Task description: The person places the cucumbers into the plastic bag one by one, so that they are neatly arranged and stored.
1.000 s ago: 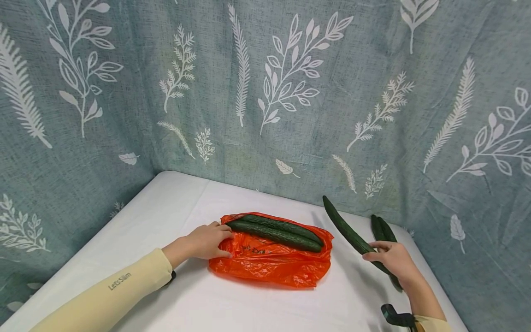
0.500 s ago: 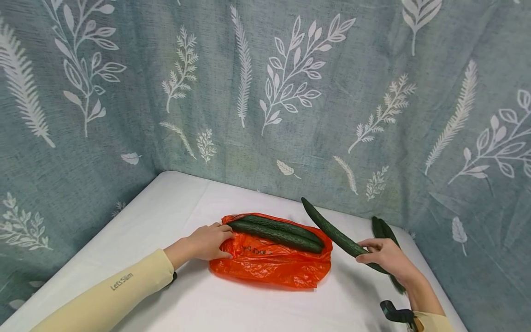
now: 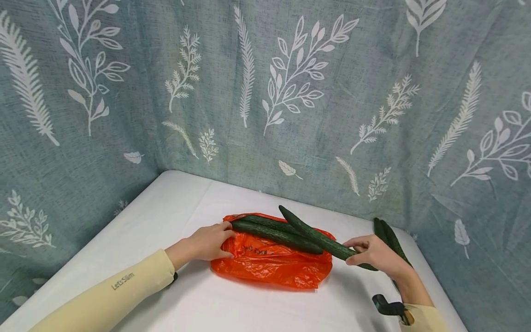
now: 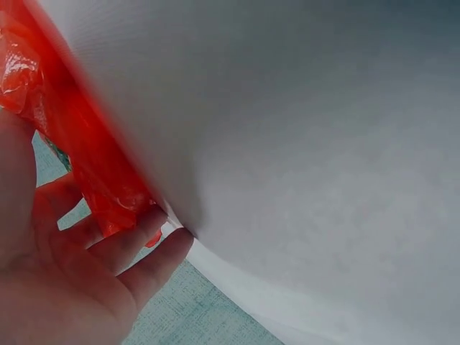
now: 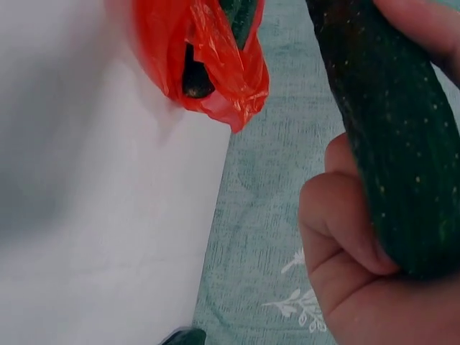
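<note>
A red plastic bag point(image 3: 265, 272) lies on the white table with its mouth spread, and two dark green cucumbers point(image 3: 265, 232) rest side by side in it. My left hand point(image 3: 209, 242) holds the bag's left end, thumb at the front and fingers along the side; in the left wrist view the fingertips reach the red film point(image 4: 108, 165). My right hand point(image 3: 375, 253) grips another cucumber point(image 3: 311, 233) near its near end. That cucumber slants over the bag's right part, its far tip pointing up and left. In the right wrist view the thumb and curled fingers wrap it point(image 5: 392, 129).
More cucumbers point(image 3: 390, 237) lie at the table's right edge, partly hidden behind the right hand and forearm. A blue-green curtain point(image 3: 232, 152) with white leaf prints hangs behind and along both sides of the white tabletop point(image 3: 186, 203).
My right hand has carried its cucumber to the left, from beside the bag to over its right part. My left hand has stayed at the bag's left end.
</note>
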Motion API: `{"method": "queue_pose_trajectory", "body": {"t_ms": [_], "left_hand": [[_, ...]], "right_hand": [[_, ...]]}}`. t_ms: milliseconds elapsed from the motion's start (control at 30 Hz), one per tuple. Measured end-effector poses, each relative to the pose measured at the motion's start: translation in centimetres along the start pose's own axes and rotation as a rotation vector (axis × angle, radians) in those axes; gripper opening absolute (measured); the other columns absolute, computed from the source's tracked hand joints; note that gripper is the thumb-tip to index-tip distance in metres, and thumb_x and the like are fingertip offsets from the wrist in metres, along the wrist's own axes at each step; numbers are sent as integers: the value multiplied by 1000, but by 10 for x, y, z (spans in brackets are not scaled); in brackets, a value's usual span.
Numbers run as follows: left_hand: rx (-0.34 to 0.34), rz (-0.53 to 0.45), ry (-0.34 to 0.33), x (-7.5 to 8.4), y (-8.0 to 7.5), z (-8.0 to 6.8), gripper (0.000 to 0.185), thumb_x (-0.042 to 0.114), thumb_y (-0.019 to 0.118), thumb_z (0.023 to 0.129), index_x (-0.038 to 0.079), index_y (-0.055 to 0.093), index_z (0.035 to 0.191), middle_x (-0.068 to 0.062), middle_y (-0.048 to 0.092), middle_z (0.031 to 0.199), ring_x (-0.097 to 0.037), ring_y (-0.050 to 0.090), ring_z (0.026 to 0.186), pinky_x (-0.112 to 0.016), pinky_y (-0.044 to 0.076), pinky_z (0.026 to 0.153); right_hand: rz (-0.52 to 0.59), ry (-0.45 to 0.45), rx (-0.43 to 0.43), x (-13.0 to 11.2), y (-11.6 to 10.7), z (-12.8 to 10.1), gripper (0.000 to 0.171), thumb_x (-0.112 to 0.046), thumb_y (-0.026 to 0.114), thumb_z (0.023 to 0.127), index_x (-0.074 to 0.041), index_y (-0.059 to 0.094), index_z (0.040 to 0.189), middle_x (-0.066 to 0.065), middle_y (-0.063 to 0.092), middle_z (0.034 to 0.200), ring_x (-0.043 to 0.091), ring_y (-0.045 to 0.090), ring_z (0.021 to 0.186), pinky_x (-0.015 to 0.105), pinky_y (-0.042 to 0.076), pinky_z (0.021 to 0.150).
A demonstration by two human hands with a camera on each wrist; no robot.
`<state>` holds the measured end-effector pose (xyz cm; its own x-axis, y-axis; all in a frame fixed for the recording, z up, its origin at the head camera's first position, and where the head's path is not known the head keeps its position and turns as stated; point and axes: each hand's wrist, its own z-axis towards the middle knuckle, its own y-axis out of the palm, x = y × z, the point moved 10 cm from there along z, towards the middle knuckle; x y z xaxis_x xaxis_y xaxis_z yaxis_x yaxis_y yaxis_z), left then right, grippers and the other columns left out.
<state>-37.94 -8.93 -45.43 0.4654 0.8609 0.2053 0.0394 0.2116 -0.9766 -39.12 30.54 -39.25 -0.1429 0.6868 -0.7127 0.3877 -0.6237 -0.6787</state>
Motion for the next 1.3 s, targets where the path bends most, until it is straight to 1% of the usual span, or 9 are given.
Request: {"method": "queue_pose_trajectory", "body": {"t_ms": [67,167,500,600,733,800,867,1000,1300], "left_hand": [[1,-7,-2,1,-1,0,63,51,77,85,12,64,133,-11,53,142,-29,60,122,-47,53,96],[-4,-11,-11,0,-1,0,63,51,78,84,13,64,133,-12,52,142,-29,62,118,-47,53,95],[-18,-3,-28,-1,0,0,74,53,77,84,9,54,138,-10,53,139,-28,66,108,-44,55,90],[-24,-8,-34,-1,0,0,77,53,78,83,8,50,138,-8,54,136,-27,66,106,-44,56,89],[-27,-13,-39,-1,0,0,79,53,78,83,7,49,140,-9,53,138,-28,66,108,-45,55,90],[-26,-17,-38,0,0,0,79,53,78,83,7,48,140,-9,53,138,-28,67,107,-45,56,89],[-23,-18,-37,-1,0,0,79,53,78,83,7,48,140,-9,53,139,-27,67,107,-44,56,88],[-25,-28,-39,0,0,0,81,52,78,84,5,47,142,-11,51,142,-29,66,110,-45,56,90],[-35,-16,-39,0,2,0,86,53,76,85,5,42,147,-13,47,150,-30,64,117,-46,54,93]], "right_hand": [[11,-18,-26,-4,4,4,53,-17,82,81,3,66,128,-3,21,64,16,30,61,35,43,68],[4,-49,-49,-9,9,9,50,-17,82,81,2,67,125,-3,21,63,11,26,58,33,40,64],[-58,-119,-108,-26,27,22,45,-18,82,80,-6,72,123,-3,36,64,8,33,58,30,43,62],[-43,-124,-142,-31,33,26,46,-18,82,80,-7,72,123,4,66,89,9,58,78,32,51,70],[-58,-132,-185,-36,43,32,45,-18,82,80,-10,73,124,13,67,129,21,63,111,38,55,83],[-75,-136,-203,-39,48,36,45,-17,83,80,-11,73,123,11,68,126,19,61,105,37,53,82],[-88,-139,-218,-41,54,40,44,-15,83,79,-12,74,122,5,69,103,14,55,87,34,49,74],[-107,-167,-253,-48,65,47,42,-12,83,79,-11,75,120,-5,39,63,10,34,60,30,38,59],[-134,-198,-284,-60,82,64,40,-13,85,78,-14,76,117,-4,24,57,14,20,53,30,31,55]]}}
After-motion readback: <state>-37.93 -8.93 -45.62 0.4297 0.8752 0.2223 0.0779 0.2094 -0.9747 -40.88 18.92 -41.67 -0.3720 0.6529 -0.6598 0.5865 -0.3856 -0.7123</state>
